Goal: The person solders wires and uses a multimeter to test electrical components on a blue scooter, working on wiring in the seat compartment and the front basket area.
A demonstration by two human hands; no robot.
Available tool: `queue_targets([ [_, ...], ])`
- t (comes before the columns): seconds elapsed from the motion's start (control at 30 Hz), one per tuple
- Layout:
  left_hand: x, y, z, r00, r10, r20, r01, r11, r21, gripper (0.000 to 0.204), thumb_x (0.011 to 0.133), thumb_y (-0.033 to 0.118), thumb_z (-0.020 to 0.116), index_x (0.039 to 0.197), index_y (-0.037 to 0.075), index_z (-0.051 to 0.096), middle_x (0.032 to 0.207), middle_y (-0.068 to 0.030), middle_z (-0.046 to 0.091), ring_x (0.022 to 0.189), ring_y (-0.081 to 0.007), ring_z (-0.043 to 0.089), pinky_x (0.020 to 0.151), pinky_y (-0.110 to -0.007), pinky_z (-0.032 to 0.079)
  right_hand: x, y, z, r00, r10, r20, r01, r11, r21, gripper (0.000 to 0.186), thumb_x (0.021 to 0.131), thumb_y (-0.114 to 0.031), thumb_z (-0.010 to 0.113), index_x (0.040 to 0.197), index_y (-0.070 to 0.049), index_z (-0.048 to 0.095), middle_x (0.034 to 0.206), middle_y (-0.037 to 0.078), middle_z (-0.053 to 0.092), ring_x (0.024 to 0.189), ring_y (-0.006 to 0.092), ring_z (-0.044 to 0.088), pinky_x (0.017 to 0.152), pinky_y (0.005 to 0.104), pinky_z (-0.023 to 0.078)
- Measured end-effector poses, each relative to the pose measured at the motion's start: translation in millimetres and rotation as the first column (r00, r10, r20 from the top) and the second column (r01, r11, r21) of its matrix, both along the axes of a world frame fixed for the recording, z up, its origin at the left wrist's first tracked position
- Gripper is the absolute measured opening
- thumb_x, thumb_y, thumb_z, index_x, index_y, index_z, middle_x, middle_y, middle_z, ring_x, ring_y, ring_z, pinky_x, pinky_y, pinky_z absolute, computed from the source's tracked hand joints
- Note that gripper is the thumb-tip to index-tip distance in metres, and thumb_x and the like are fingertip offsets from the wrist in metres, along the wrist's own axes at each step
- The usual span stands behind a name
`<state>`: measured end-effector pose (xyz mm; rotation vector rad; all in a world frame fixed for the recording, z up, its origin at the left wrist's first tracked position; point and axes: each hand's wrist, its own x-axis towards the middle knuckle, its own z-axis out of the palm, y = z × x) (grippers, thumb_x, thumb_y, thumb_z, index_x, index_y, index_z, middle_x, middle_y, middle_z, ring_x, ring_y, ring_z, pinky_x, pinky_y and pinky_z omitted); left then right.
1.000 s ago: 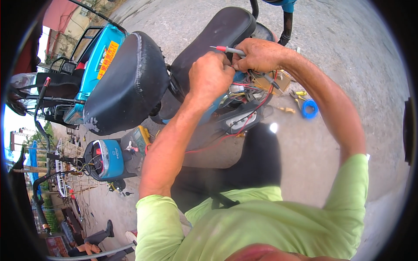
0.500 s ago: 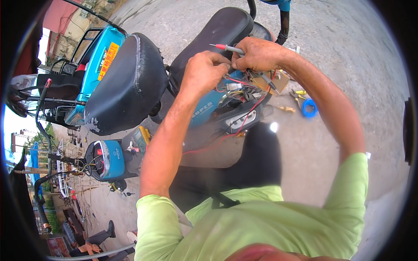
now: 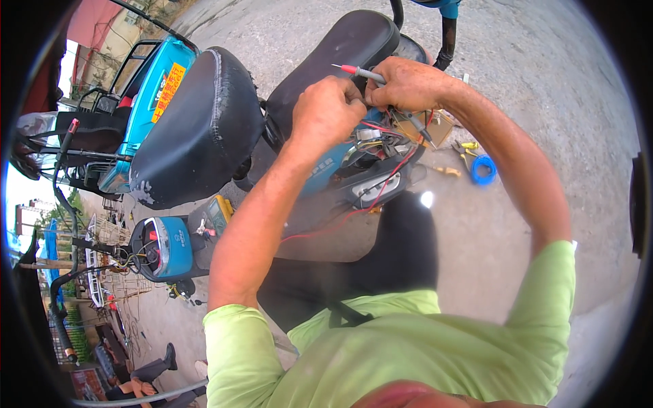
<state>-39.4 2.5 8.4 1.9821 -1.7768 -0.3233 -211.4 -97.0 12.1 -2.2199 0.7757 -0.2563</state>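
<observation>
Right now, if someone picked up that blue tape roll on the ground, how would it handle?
The tape roll is probably light and stiff, being a small ring. Lying flat on the ground, it likely won't roll unless stood on edge.

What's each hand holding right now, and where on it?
Right hand grips the red-tipped probe around its rear shaft. Left hand pinches into the wire bundle; which wire cannot be told.

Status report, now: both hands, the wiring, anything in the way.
Left hand pinching wires in the scooter's open body. Right hand gripping a red-tipped probe and a black probe. Black seat close on the left.
</observation>
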Motion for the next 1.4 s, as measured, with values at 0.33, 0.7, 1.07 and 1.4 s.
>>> queue_targets([
  [0.33, 21.8, 8.7, 18.4, 0.998, -0.019, -0.066, 0.032, 0.981, 0.191, 0.031, 0.083, 0.014, 0.068, 0.109, 0.0, 0.079, 0.083, -0.0134, 0.075, 0.065, -0.0168, 0.067, 0.064, -0.033, 0.055, 2.0, -3.4, -2.8, 0.998, -0.057, -0.025, 0.055, 0.996, -0.069, 0.026, 0.086, -0.026, 0.064, 0.081, -0.001, 0.069, 0.068, 0.008, 0.064, 0.065, 0.0181, 0.059, 0.065, 0.0372, 0.046],
  [0.7, 28.8, -3.6, 15.8, 0.997, -0.064, 0.036, 0.055, 0.974, 0.219, 0.032, 0.09, 0.026, 0.067, 0.105, -0.001, 0.078, 0.072, -0.0105, 0.069, 0.055, -0.0182, 0.063, 0.057, -0.035, 0.052, 5.4, -5.0, 3.4, 0.999, -0.007, -0.032, 0.007, 1.0, -0.004, 0.025, 0.074, -0.021, 0.071, 0.085, 0.001, 0.077, 0.08, 0.014, 0.074, 0.073, 0.0234, 0.07, 0.07, 0.0377, 0.054],
  [1.07, 29.4, 4.9, 6.6, 0.997, -0.07, -0.011, 0.071, 0.987, 0.146, 0.03, 0.091, 0.023, 0.067, 0.106, -0.001, 0.078, 0.068, -0.0107, 0.067, 0.055, -0.0187, 0.063, 0.058, -0.035, 0.052, 34.4, -1.6, 8.6, 0.971, 0.046, -0.236, -0.082, 0.986, -0.142, 0.031, 0.074, -0.024, 0.077, 0.094, -0.001, 0.08, 0.088, 0.018, 0.076, 0.084, 0.0308, 0.075, 0.076, 0.0415, 0.059],
  [1.4, 36.6, 10.6, 1.8, 0.996, -0.068, -0.051, 0.074, 0.991, 0.114, 0.03, 0.093, 0.023, 0.069, 0.107, -0.002, 0.078, 0.072, -0.01, 0.07, 0.057, -0.0151, 0.063, 0.059, -0.034, 0.052, 23.8, -2.6, 6.4, 0.977, 0.046, -0.209, -0.093, 0.971, -0.22, 0.032, 0.08, -0.026, 0.069, 0.095, 0.002, 0.075, 0.083, 0.021, 0.073, 0.081, 0.034, 0.072, 0.08, 0.0422, 0.056],
])
